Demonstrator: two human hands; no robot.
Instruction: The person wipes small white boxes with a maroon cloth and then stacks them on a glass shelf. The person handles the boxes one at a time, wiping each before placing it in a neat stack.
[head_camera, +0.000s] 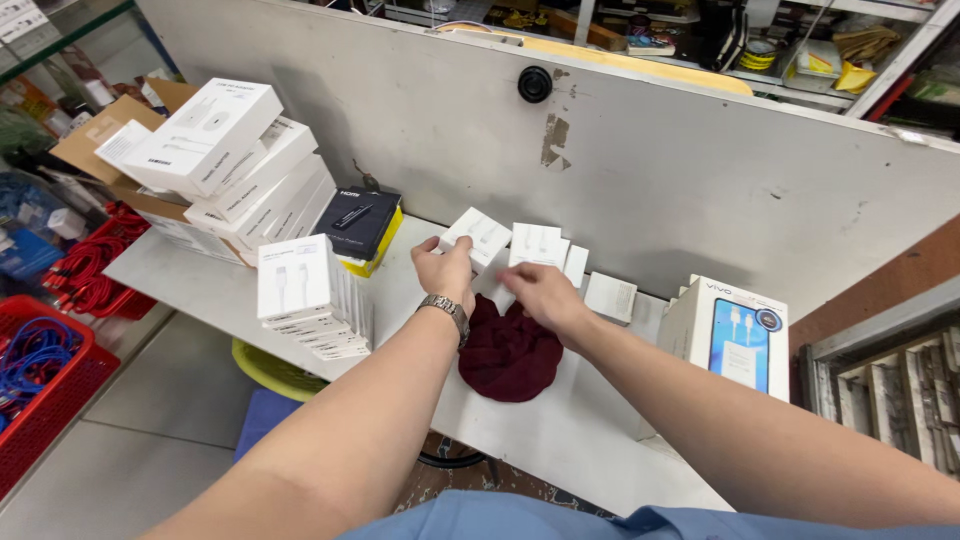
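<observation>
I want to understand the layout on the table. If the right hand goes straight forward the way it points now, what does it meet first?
The right hand points up and left toward the small white boxes against the grey wall panel. It would probably meet those boxes first; it looks almost at them already, though depth is unclear.

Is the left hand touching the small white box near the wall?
Touching. The head view shows the left hand with its fingers closed on the lower edge of the small white box, no gap visible between them.

My left hand (445, 268) holds a small white cardboard box (477, 237); my right hand (540, 292) lies on a dark red cloth (510, 355), stacked white cartons (305, 295) at left.
</observation>
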